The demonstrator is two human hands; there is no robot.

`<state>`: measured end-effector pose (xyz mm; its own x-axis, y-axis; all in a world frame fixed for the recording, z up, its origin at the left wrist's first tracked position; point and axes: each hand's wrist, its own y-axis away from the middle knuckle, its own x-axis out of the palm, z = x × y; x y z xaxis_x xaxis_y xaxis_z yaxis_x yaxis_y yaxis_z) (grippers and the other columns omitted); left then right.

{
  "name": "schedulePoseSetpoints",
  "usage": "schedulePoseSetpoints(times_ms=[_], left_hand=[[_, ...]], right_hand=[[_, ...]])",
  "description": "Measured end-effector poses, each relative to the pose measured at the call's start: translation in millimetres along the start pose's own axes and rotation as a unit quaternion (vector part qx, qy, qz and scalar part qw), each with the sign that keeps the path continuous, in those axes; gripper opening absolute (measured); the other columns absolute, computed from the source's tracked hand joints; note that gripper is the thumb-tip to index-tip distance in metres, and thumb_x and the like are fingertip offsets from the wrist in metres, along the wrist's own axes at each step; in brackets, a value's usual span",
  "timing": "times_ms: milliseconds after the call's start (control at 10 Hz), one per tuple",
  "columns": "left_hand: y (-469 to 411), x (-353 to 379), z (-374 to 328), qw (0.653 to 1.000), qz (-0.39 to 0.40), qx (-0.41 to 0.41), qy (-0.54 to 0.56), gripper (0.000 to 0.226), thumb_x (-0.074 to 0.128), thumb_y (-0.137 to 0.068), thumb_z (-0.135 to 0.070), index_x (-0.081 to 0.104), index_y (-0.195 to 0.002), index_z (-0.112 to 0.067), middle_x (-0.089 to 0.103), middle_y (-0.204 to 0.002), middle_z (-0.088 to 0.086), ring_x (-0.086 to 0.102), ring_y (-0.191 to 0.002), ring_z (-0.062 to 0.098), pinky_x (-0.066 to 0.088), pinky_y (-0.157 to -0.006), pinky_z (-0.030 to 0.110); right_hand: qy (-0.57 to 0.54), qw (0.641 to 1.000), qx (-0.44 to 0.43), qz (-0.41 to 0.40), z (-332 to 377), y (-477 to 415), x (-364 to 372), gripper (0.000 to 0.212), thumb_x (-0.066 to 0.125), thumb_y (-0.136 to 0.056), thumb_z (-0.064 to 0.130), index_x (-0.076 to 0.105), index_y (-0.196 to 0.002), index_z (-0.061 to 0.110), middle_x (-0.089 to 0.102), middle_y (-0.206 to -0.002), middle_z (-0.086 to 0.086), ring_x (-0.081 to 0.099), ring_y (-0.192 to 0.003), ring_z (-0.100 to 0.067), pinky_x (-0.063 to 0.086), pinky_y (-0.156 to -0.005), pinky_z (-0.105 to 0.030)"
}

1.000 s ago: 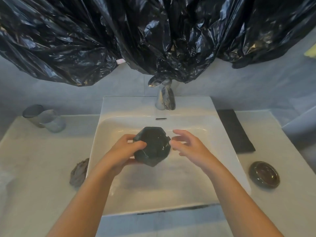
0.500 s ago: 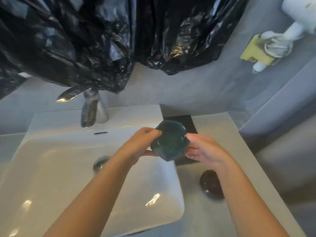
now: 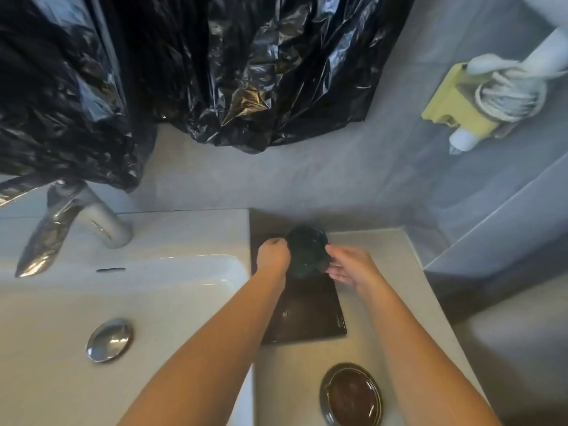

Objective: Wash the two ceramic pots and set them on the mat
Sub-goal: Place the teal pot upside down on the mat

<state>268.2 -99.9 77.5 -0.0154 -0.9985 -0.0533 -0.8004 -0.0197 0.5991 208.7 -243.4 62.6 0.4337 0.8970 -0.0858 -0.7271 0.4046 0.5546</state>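
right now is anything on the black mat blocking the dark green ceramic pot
Nothing visible. Left hand and right hand hold the dark green ceramic pot over the far end of the black rectangular mat; the round brown dish sits off it.

Over the far end of the black mat two hands hold a dark green pot between them, left hand and right hand on opposite sides. Whether it touches the mat is unclear. A brown ceramic dish sits just nearer than the mat, and the white sink lies to the mat's left.
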Motion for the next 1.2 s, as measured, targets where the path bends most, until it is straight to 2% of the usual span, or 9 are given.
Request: schedulePoseSetpoints(times_ms=[100,200,300,500,800,900,1000,1100,1200], left_hand=[[-11.3,6.7,8.0,0.999,-0.044,-0.001,0.002,0.033,0.041,-0.099,-0.014,0.059,-0.125,-0.006,0.062,-0.12,0.015,0.054,-0.098,0.029,0.045,-0.094,0.036],[-20.5,13.0,13.4,0.997,-0.063,-0.031,0.026,0.035,0.039,-0.101,-0.014,0.056,-0.129,-0.004,0.059,-0.128,0.018,0.055,-0.112,0.033,0.044,-0.09,0.032],[-32.7,17.2,17.3,0.996,-0.058,-0.021,-0.056,0.036,0.037,-0.101,-0.013,0.054,-0.13,-0.001,0.056,-0.133,0.02,0.053,-0.122,0.035,0.046,-0.097,0.037],[-51.1,22.6,24.8,0.991,-0.058,-0.01,-0.12,0.036,0.036,-0.101,-0.011,0.053,-0.131,0.0,0.055,-0.134,0.02,0.053,-0.123,0.034,0.047,-0.1,0.038],[-58.5,29.1,25.7,0.993,-0.09,-0.008,-0.075,0.035,0.044,-0.1,-0.015,0.053,-0.132,-0.004,0.057,-0.132,0.017,0.053,-0.121,0.033,0.043,-0.104,0.038],[-56.9,26.3,27.3,0.993,-0.089,-0.009,-0.075,0.04,0.046,-0.099,-0.017,0.048,-0.137,-0.008,0.054,-0.135,0.017,0.051,-0.123,0.034,0.042,-0.105,0.041],[-43.1,26.3,27.3,0.99,-0.086,0.016,-0.11,0.049,0.046,-0.097,-0.019,0.037,-0.144,-0.007,0.044,-0.143,0.016,0.047,-0.127,0.034,0.042,-0.105,0.046],[-7.0,18.9,29.2,0.98,-0.091,0.111,-0.136,0.049,0.049,-0.095,-0.016,0.037,-0.142,-0.009,0.035,-0.146,0.009,0.043,-0.129,0.029,0.041,-0.106,0.04],[43.8,3.7,41.8,0.966,-0.018,0.184,-0.181,0.045,0.05,-0.096,-0.014,0.041,-0.139,-0.013,0.041,-0.141,0.003,0.049,-0.122,0.018,0.04,-0.099,0.026]], right_hand=[[0.028,0.999,-0.005,0.017,-3.7,-18.9,5.8,0.039,0.067,-0.093,0.026,0.06,-0.126,0.008,0.065,-0.1,-0.002,0.069,-0.079,-0.016,0.056,-0.079,-0.027],[0.034,0.999,0.005,0.024,-5.3,-32.7,11.0,0.044,0.066,-0.094,0.022,0.056,-0.133,0.004,0.061,-0.114,-0.007,0.064,-0.077,-0.016,0.059,-0.063,-0.023],[0.046,0.999,0.004,0.021,-8.9,-45.4,11.2,0.045,0.065,-0.095,0.02,0.055,-0.134,0.0,0.059,-0.114,-0.009,0.063,-0.078,-0.018,0.058,-0.053,-0.02],[0.105,0.994,-0.003,0.014,-16.0,-64.0,13.1,0.04,0.063,-0.096,0.017,0.058,-0.131,-0.001,0.063,-0.094,-0.007,0.063,-0.074,-0.018,0.058,-0.053,-0.02],[0.171,0.983,-0.058,-0.034,-19.2,-72.9,15.5,0.036,0.063,-0.095,0.016,0.062,-0.128,0.001,0.067,-0.105,-0.013,0.063,-0.067,-0.013,0.056,-0.051,-0.015],[0.188,0.978,-0.074,-0.043,-19.1,-67.6,16.5,0.037,0.063,-0.096,0.019,0.062,-0.129,0.003,0.069,-0.117,-0.015,0.067,-0.082,-0.021,0.06,-0.064,-0.023],[0.23,0.964,-0.12,-0.061,-16.7,-49.3,13.9,0.039,0.064,-0.094,0.022,0.062,-0.13,0.005,0.068,-0.123,-0.011,0.066,-0.107,-0.026,0.053,-0.089,-0.03],[0.258,0.947,-0.176,-0.072,-18.7,-9.4,6.9,0.035,0.065,-0.094,0.019,0.065,-0.126,0.007,0.07,-0.118,-0.008,0.064,-0.109,-0.019,0.037,-0.078,-0.01],[0.267,0.943,-0.19,-0.055,-35.5,37.7,-6.6,0.029,0.066,-0.093,0.018,0.069,-0.121,0.011,0.072,-0.114,-0.003,0.063,-0.099,-0.011,0.039,-0.07,-0.002]])
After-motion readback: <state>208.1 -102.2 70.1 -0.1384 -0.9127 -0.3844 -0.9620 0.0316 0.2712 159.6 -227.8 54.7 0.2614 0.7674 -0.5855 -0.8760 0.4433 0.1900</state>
